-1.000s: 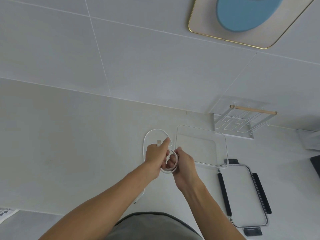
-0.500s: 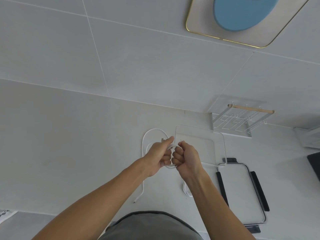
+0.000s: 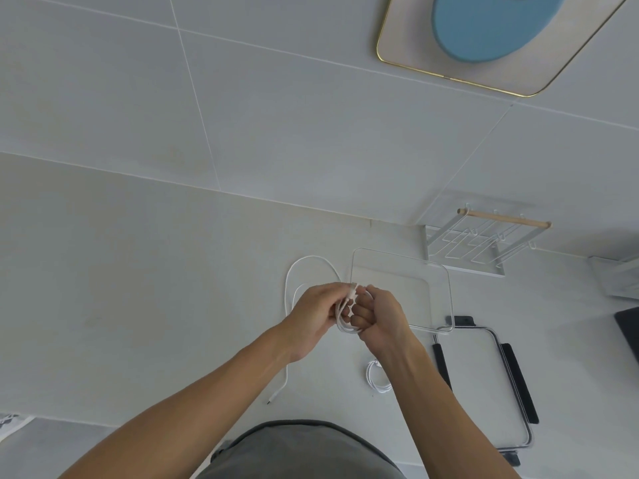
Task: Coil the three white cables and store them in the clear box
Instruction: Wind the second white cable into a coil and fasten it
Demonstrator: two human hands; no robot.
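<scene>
Both hands meet above the pale countertop point(image 3: 138, 305), just left of the clear box point(image 3: 439, 271). The left hand point(image 3: 313, 318) has its fingers curled round a small coiled white cable point(image 3: 345, 326), and the right hand point(image 3: 382, 314) pinches the same coil from the other side, its knuckles folded in against the loops. Three white cables show in all: the coil in the hands, a loose cable point(image 3: 294, 274) lying on the counter in a long arc behind and left of the left hand, its plug end trailing toward the near edge, and a small coiled cable point(image 3: 375, 378) lying on the counter just under the right forearm. One clear box stands open, its near left corner right beside the hands, and nothing shows inside it. One lid point(image 3: 484, 382) with dark side clips lies flat just beyond the box's near right corner. One white wire rack point(image 3: 477, 243) stands against the tiled wall behind the box. The counter to the left of the hands is wide and bare up to the wall.
</scene>
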